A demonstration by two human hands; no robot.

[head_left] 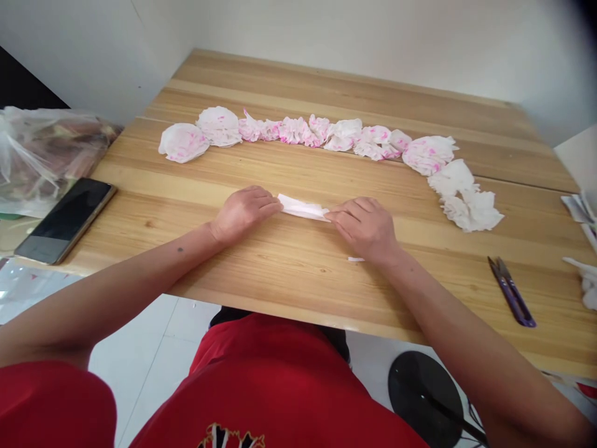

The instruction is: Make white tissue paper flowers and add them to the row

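A narrow folded strip of white tissue paper (303, 208) stretches between my two hands, low over the wooden table. My left hand (243, 213) pinches its left end, fingers closed. At the other end, my right hand (364, 225) grips the paper between thumb and fingers. Just below my right wrist lies a small white scrap (356, 259). Beyond my hands, crumpled tissue paper flowers (293, 132), white with pink spots, form a curved row. Plainer white ones (472, 209) end the row at the right.
Purple-handled thread snips (512, 292) lie at the right of the wooden table (280, 274). A smartphone (66, 219) rests at the left edge, near a clear plastic bag (51, 155). White material (588, 283) sits at the far right. A round black base (425, 395) stands on the floor.
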